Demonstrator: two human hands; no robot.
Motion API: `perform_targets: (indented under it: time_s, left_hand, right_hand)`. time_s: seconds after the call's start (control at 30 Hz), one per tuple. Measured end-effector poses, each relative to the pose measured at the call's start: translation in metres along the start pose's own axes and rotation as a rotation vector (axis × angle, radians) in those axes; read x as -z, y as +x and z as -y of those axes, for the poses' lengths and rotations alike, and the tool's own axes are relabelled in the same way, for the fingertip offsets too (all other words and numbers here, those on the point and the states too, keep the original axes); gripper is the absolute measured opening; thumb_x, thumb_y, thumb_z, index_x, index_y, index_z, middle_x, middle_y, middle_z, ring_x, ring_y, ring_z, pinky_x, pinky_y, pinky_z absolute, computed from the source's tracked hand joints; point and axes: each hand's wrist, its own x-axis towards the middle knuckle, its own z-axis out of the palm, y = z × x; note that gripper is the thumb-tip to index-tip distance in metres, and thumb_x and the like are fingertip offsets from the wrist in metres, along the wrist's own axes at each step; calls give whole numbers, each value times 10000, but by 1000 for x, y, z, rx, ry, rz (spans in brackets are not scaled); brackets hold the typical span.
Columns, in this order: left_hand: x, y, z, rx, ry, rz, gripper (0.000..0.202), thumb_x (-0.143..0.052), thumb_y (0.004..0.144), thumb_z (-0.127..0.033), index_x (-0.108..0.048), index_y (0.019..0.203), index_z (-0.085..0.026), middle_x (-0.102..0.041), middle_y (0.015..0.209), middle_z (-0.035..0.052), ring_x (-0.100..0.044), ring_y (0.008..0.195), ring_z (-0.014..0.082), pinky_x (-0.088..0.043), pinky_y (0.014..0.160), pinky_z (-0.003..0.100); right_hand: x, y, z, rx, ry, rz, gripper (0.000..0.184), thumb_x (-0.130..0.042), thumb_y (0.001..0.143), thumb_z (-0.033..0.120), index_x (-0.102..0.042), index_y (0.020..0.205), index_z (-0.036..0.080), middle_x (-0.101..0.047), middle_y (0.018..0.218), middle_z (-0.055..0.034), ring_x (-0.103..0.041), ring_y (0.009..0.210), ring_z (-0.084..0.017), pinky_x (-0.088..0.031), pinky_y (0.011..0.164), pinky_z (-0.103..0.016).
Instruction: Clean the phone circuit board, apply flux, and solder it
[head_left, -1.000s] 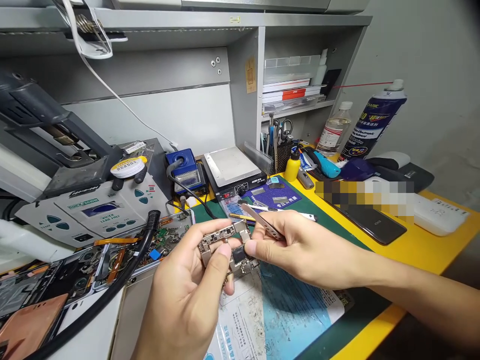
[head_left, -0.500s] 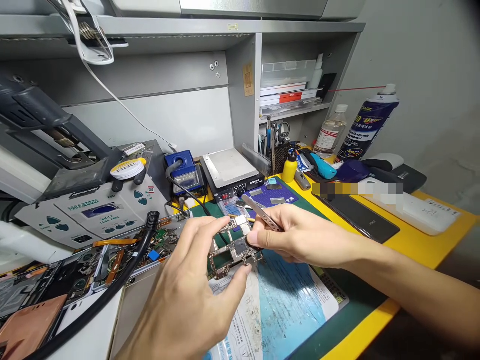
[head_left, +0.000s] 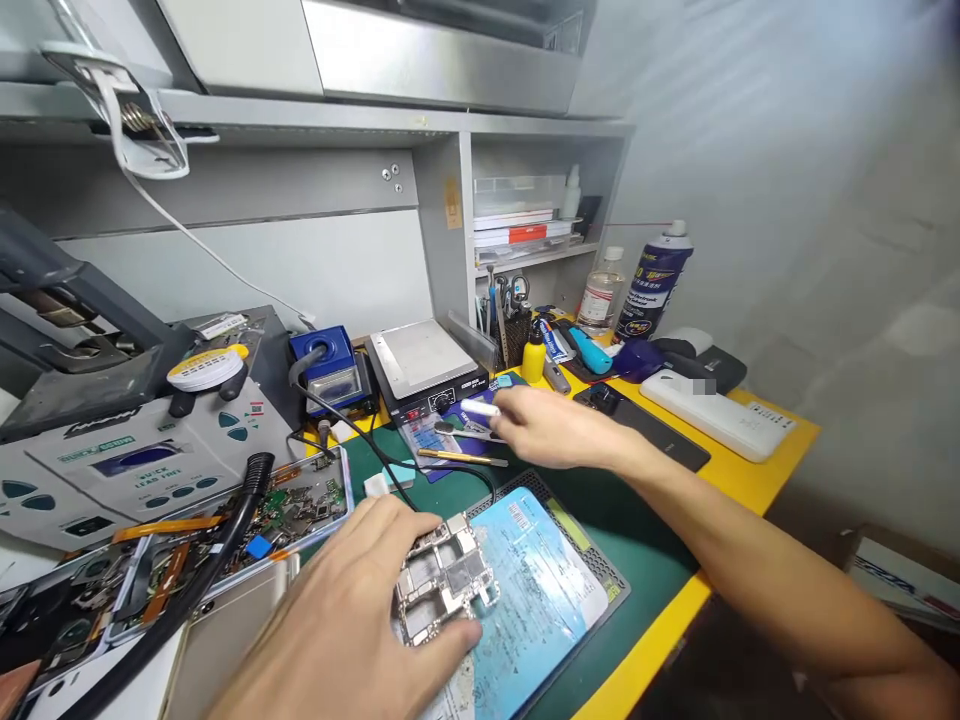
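My left hand (head_left: 352, 610) holds a phone circuit board (head_left: 461, 570) by its edges, between the thumb and fingers. The board has cut-out openings and a grey chip area, and is tilted above a blue-and-white sheet (head_left: 536, 590). Farther back, my right hand (head_left: 544, 425) is closed over the purple mat (head_left: 450, 475). A pale strip (head_left: 480, 408) shows by its fingertips; I cannot tell whether it is held. Just below lies a dark-bristled brush (head_left: 448, 429), its handle running toward the hand. A thin gold-coloured rod (head_left: 461, 457) lies in front. No tweezers can be made out.
A hot plate (head_left: 424, 360), a blue soldering station (head_left: 326, 365) and a rework station (head_left: 157, 440) stand behind. A black hose (head_left: 217, 590) crosses the left side over loose phone parts. At the right are a yellow bottle (head_left: 533, 355), a spray can (head_left: 654, 285) and a dark phone (head_left: 660, 430).
My right hand has left the board, moving back over the purple mat; the tweezers it held no longer show clearly. The board stays in my left hand, lower in view. The camera has shifted.
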Motion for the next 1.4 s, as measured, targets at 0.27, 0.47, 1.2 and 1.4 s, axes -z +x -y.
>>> perform_targets:
  time_s: [0.27,0.47,1.2,1.4]
  left_hand:
    - [-6,3,-7,78,-19,135,379,-737,708,-362,-730,1080,-287,-659,1049,28,-684,1028,290,-555,901,409]
    - [-7,5,-2,57,16,158,398,-739,723,-389,-721,1109,-293,-669,1124,38,-701,1086,305,-575,909,401]
    - [-8,-1,-8,81,-70,110,340,-683,721,-382,-692,1049,-291,-650,1065,21,-706,939,265,-542,864,386]
    - [-14,-7,-9,71,-84,75,339,-634,724,-383,-623,1044,-272,-640,1062,26,-680,927,261,-521,818,386]
  right_hand:
    - [-27,3,1,135,-80,0,278,-552,865,66,-715,1068,164,-762,969,-100,-676,904,-247,-367,690,-297]
    - [-29,7,-5,169,-72,12,299,-562,867,80,-743,1090,161,-792,982,-100,-703,905,-249,-376,689,-293]
    - [15,38,-70,-402,-43,-414,359,-676,1003,410,-656,1255,155,-698,1191,-97,-694,1030,-249,-570,918,-467]
    - [-4,49,-77,-511,-9,-413,344,-693,1000,382,-667,1260,159,-678,1276,-111,-681,1112,-268,-572,952,-483]
